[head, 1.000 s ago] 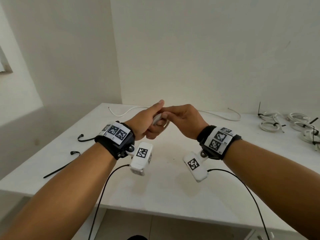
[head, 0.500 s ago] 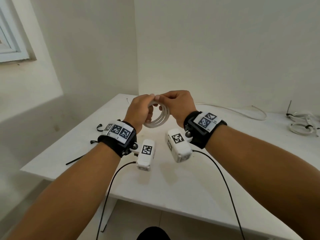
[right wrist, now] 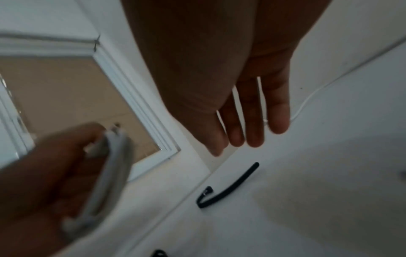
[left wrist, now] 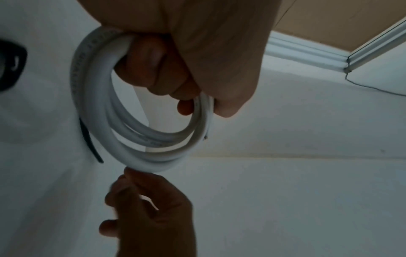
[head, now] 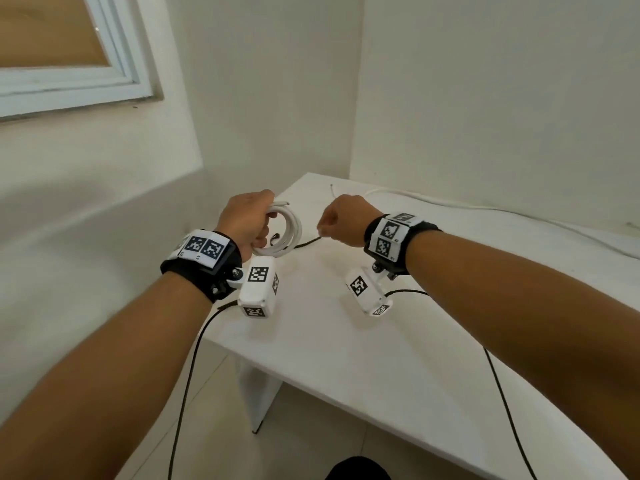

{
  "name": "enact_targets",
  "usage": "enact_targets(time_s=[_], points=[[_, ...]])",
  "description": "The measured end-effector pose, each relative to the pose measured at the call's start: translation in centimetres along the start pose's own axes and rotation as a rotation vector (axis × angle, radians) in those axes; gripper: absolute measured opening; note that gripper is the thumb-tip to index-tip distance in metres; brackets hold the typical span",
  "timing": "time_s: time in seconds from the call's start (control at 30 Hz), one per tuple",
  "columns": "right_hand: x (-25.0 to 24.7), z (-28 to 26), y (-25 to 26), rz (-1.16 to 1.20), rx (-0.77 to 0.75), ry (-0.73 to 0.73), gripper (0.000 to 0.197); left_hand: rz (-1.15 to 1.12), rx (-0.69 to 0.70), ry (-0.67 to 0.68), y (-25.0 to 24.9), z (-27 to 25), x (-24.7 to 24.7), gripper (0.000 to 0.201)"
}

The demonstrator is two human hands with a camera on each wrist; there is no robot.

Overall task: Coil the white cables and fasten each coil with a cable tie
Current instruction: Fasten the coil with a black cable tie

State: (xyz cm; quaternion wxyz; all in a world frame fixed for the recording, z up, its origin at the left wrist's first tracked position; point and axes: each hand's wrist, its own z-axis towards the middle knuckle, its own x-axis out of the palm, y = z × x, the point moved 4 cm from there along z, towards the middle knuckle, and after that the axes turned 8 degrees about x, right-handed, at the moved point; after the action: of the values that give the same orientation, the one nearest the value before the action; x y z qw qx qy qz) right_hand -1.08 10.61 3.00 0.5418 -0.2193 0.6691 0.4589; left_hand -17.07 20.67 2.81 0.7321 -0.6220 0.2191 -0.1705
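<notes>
Two hands share the work above the near-left corner of the white table (head: 346,341). The left hand (head: 244,221) has its fingers curled through a finished coil of white cable (head: 289,233) and grips one side of the ring, so the loops stay stacked and cannot spring apart; the left wrist view shows several turns lying tight together, with one cut end poking out by the fingertips. Holding the coil off the table also leaves most of its rim bare, which I judge is the point: a tie needs a free stretch of the bundle to wrap round.

In the right wrist view the right hand (right wrist: 241,107) grasps nothing, its fingers straight and loosely together, pointing down toward a black cable tie (right wrist: 228,188) that lies flat on the table just beyond the fingertips. In the head view its fingers are hidden behind the back of the hand, which sits close beside the coil. The coiling of this cable looks done and the fastening has not yet begun; picking up that tie seems the step in hand.

One more white cable (head: 485,209) lies uncoiled along the far edge of the table, well apart from both hands, so at least one further coil remains.
</notes>
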Motion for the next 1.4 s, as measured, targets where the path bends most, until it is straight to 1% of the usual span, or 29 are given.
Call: enact_targets(time_s=[0.03,0.07,0.1,0.2,0.27,0.37,0.5,0.6,0.67,0.7,0.77,0.8,0.87,0.97,1.1,1.17,1.23,1.33,1.4], points=[[0.8,0.7,0.4,-0.138,-0.020,0.021,0.028,0.001,-0.011,-0.006,0.1,0.3,-0.7,0.020],[1.5,1.5,0.8,-0.217,-0.039,0.043,0.035,0.000,-0.020,-0.008,0.2,0.5,-1.2,0.018],[2.2,2.1,1.1,-0.249,-0.050,0.056,0.038,-0.003,-0.027,-0.006,0.4,0.7,-1.7,0.017],[4.1,4.0,1.5,-0.346,-0.068,0.106,0.038,-0.026,-0.044,-0.003,0.8,1.2,-2.4,0.016],[5.1,4.8,1.6,-0.392,-0.047,0.146,0.032,-0.036,-0.055,0.005,1.1,1.3,-2.5,0.016],[5.3,4.9,1.5,-0.373,-0.010,0.072,0.019,-0.045,-0.062,0.014,1.4,1.4,-2.3,0.018],[4.2,3.5,0.3,-0.362,-0.018,0.009,0.021,-0.059,-0.052,0.032,1.2,1.3,-1.1,0.023],[1.2,1.7,-1.9,-0.234,-0.043,-0.083,0.019,-0.057,-0.027,0.061,0.4,1.1,0.6,0.024],[-1.1,-0.2,-4.2,-0.100,-0.020,-0.146,0.016,-0.058,-0.014,0.088,-0.3,0.9,2.3,0.024],[-2.1,-1.3,-5.5,0.003,0.007,-0.166,0.018,-0.062,-0.011,0.105,-0.7,0.8,3.4,0.023],[-3.9,-3.8,-8.2,0.204,0.059,-0.192,0.030,-0.075,-0.008,0.153,-1.5,0.3,6.0,0.023],[-4.5,-5.1,-9.4,0.270,0.079,-0.197,0.033,-0.081,-0.006,0.180,-1.9,0.0,7.5,0.023],[-5.3,-7.4,-11.9,0.339,0.102,-0.202,0.031,-0.092,0.003,0.240,-2.5,-0.8,10.8,0.021],[-6.0,-10.3,-15.7,0.343,0.145,-0.252,0.019,-0.098,0.019,0.338,-3.0,-2.5,16.4,0.021],[-7.3,-13.8,-20.0,0.418,0.183,-0.278,0.027,-0.089,0.014,0.444,-3.2,-5.0,23.3,0.021],[-8.5,-15.2,-22.0,0.410,0.192,-0.348,0.029,-0.095,0.013,0.489,-3.6,-6.0,26.2,0.021],[-9.6,-16.3,-24.1,0.406,0.224,-0.435,0.023,-0.099,0.021,0.528,-4.2,-6.9,28.7,0.022],[-11.3,-17.2,-26.6,0.288,0.236,-0.517,0.014,-0.072,0.073,0.591,-5.3,-7.7,32.0,0.024],[-12.0,-17.2,-28.1,0.162,0.244,-0.522,0.012,-0.044,0.113,0.630,-5.7,-8.0,33.8,0.026]])
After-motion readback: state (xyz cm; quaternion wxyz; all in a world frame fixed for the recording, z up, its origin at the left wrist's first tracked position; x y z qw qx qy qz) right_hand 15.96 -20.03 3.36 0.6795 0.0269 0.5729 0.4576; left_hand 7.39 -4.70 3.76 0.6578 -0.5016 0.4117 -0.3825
